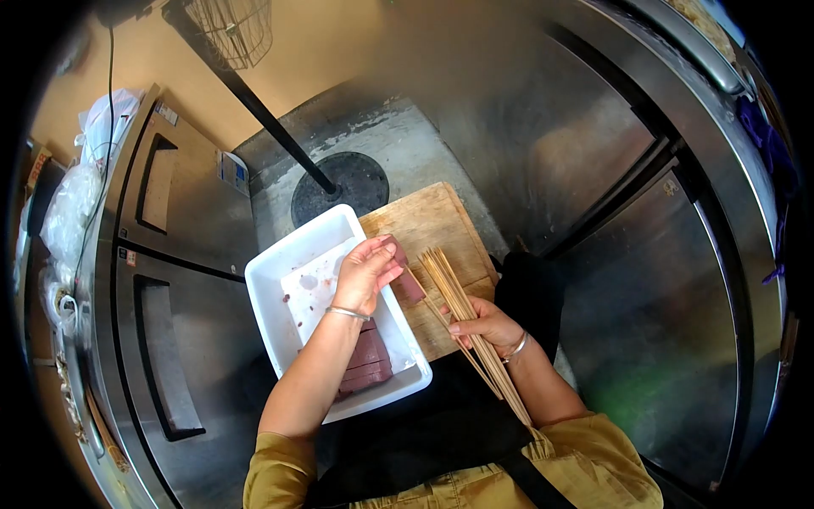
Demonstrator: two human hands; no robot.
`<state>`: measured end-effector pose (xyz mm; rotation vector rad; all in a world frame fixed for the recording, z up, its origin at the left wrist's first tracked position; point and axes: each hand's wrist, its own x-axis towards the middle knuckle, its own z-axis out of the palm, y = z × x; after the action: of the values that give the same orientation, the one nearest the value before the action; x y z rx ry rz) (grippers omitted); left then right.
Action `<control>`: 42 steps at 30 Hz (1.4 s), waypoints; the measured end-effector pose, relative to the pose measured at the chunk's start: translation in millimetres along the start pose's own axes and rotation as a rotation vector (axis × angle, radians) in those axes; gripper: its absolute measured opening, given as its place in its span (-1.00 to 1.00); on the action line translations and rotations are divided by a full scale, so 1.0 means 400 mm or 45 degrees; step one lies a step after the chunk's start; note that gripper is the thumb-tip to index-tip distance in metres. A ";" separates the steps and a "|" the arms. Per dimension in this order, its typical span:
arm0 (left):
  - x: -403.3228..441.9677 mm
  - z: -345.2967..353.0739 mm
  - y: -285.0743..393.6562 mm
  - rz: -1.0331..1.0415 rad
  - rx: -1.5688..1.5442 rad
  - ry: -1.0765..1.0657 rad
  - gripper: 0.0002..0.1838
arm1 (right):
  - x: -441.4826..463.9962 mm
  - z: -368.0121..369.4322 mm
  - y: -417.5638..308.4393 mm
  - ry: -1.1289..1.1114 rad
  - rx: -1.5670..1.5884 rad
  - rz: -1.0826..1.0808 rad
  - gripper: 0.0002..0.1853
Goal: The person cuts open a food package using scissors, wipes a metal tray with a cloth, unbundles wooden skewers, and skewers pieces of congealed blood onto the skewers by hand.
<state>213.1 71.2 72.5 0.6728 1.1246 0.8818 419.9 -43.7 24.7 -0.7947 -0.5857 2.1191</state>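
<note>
My left hand (366,273), with a bangle at the wrist, is closed on a flat pinkish-brown slice (409,285) that looks like meat or a firm block food. The slice hangs over the edge between the white tub and the cutting board. My right hand (489,327) grips a bundle of bamboo skewers (462,297). One skewer (435,312) stands apart from the bundle, its tip at the slice's lower end; whether it is inside the slice I cannot tell. More pinkish-brown slices (366,356) lie stacked in the near end of the white tub (256,288), below my left forearm.
A wooden cutting board (432,216) lies beside the tub. Behind it stands a black pole on a round base (360,182). Steel cabinet doors flank me on the left (191,212) and right (653,339). Plastic bags (72,212) hang at the far left.
</note>
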 end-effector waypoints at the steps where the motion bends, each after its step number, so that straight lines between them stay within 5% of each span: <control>1: -0.002 0.001 0.001 0.026 0.052 0.002 -0.77 | 0.000 0.001 0.000 0.000 -0.001 0.001 -0.59; 26: -0.042 0.029 -0.060 0.171 0.401 -0.123 -0.74 | 0.005 -0.001 0.006 0.087 -0.077 0.003 -0.62; 28: -0.038 0.021 -0.055 0.133 0.441 -0.116 -0.61 | 0.006 -0.004 0.006 0.090 -0.087 0.006 -0.61; 31: -0.048 -0.034 -0.020 0.429 0.498 -0.019 -0.46 | 0.014 -0.015 0.024 0.219 -0.117 -0.003 -0.69; 35: -0.081 -0.218 0.072 0.438 0.556 0.117 -0.69 | 0.017 -0.022 0.032 0.216 -0.093 -0.020 -0.69; 37: -0.096 -0.311 0.067 0.314 0.961 0.147 -0.82 | 0.014 -0.008 0.020 0.242 -0.109 0.009 -0.68; 42: -0.146 -0.398 -0.017 0.210 1.198 -0.047 -0.81 | 0.027 -0.006 0.024 0.287 -0.186 0.037 -0.67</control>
<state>53.1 21.5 45.9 1.5581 1.4533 0.4260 411.4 -40.3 13.2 -1.1130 -0.6149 1.9935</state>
